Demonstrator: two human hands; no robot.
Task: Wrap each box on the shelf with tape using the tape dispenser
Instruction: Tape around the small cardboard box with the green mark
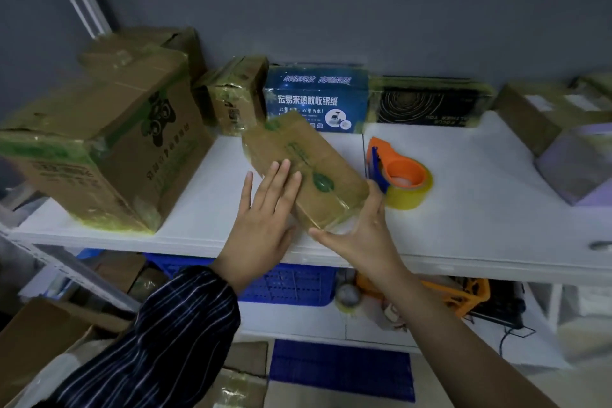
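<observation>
A small flat cardboard box covered in yellowish tape lies tilted in the middle of the white shelf. My left hand lies flat with straight fingers on the box's near left side. My right hand cups the box's near right corner, thumb under the front edge and fingers up along its right side. The tape dispenser, orange and blue with a yellow tape roll, sits on the shelf just right of the box, and neither hand touches it.
A large taped carton stands at the left, a small taped box behind. A blue box and a black box line the wall. A lilac box sits right. Blue crates lie below.
</observation>
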